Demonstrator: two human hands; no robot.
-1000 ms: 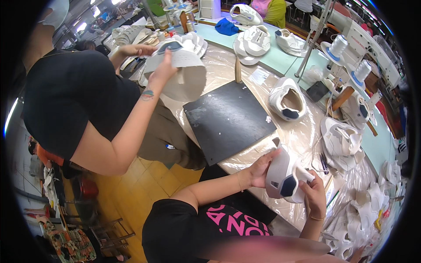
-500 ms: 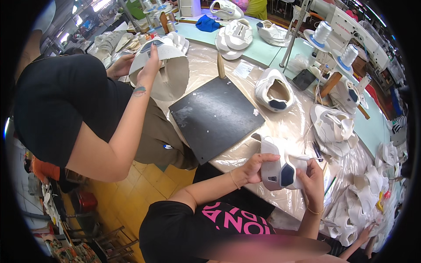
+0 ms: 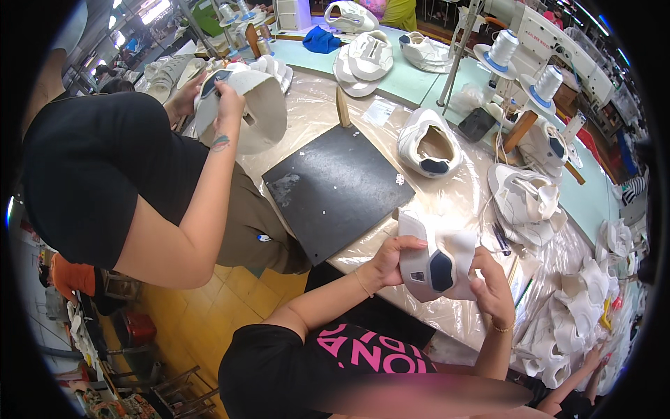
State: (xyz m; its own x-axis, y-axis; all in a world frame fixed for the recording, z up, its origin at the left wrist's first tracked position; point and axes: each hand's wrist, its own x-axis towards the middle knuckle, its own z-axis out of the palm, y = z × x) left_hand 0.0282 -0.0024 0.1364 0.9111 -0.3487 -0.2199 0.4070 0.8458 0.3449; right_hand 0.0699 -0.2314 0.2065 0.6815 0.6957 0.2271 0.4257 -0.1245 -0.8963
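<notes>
Over the table's near edge, I hold a white and light-grey shoe upper [image 3: 457,283] with a dark navy patch [image 3: 441,271]. My left hand [image 3: 391,262] is closed on its left side, thumb lying on the outer face. My right hand [image 3: 494,288] grips its right edge, with the thumb in front and the fingers partly hidden behind. Just beyond stands another white shoe upper [image 3: 412,157] with a navy heel patch. A stack of uppers [image 3: 527,199] lies to the right, beside dark pens [image 3: 501,239].
A black board [image 3: 338,195] lies on the plastic-covered table, a wooden handle [image 3: 342,107] at its far corner. At left, a co-worker [image 3: 105,181] holds another upper [image 3: 262,115]. Thread cones [image 3: 504,50] and a sewing machine [image 3: 558,49] stand far right; piled uppers [image 3: 565,314] lie near right.
My hands have shifted the upper slightly left and turned it a little. My right hand's fingers have shifted at its edge. The co-worker's upper has moved slightly left and tilted.
</notes>
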